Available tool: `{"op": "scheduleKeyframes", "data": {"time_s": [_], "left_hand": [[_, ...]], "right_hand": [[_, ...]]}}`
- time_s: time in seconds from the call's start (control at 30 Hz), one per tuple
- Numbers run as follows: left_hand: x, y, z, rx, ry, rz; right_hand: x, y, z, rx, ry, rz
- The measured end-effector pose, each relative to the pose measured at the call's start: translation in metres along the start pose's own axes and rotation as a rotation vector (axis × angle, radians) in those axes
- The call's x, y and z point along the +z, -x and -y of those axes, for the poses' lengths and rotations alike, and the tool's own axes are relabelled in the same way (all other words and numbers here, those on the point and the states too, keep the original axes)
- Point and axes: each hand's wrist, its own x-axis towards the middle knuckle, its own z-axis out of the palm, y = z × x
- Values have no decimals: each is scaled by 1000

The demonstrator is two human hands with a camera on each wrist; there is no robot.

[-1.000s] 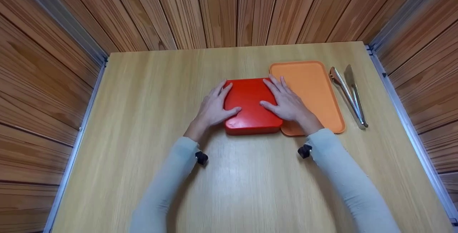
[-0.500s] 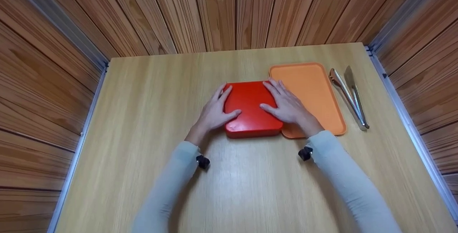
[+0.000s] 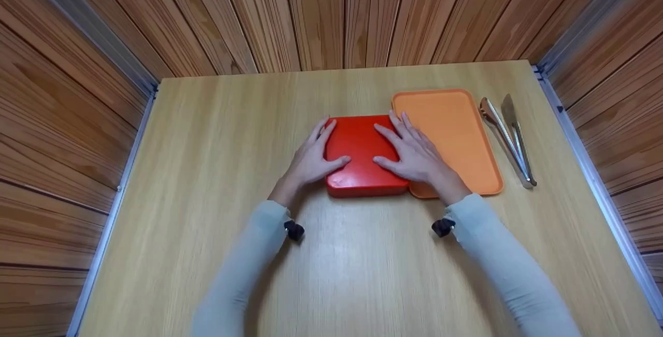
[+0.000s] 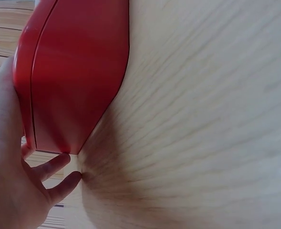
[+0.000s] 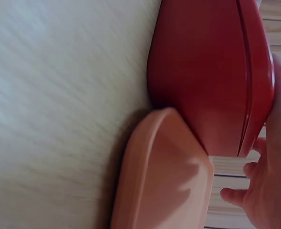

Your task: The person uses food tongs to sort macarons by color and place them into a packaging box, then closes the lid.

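A red box point(image 3: 362, 145) with a seam below its lid point(image 4: 26, 62) lies on the wooden table. My left hand point(image 3: 311, 163) is at the box's left side, its thumb lying on the lid and the longer fingers spread along the left edge. Two of those fingers stand out from the side wall in the left wrist view. From the right, my right hand point(image 3: 417, 156) rests on the lid with spread, nearly straight fingers and the thumb pointing inward. The orange tray point(image 5: 169, 191) lies right beside the box, with its near-left corner up against the box's side.
Metal tongs point(image 3: 506, 132) lie to the right of the tray, their arms apart and one tip broad and flat. Wood-panelled walls point(image 3: 321, 16) enclose the table point(image 3: 217, 135) at the back and both sides.
My right hand has shifted slightly inward over the lid, its index finger and thumb now lying further left. The left hand and the box stay in place.
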Motion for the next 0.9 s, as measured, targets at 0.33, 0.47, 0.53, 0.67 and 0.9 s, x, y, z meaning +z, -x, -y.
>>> {"op": "scheduleKeyframes", "data": {"time_s": [0.33,0.47,0.53,0.67,0.9], "left_hand": [[0,-2,0,12,-68,-1],[-1,-1,0,18,-130,1],[-1,-1,0,20,-160,2],[-3,-1,-2,32,-225,2],[-2,0,-2,45,-253,-8]], "right_hand": [[6,3,0,16,-9,-16],[7,2,1,23,-23,-21],[7,2,1,23,-20,-20],[6,2,2,33,-13,-18],[8,3,2,14,-7,-27]]}}
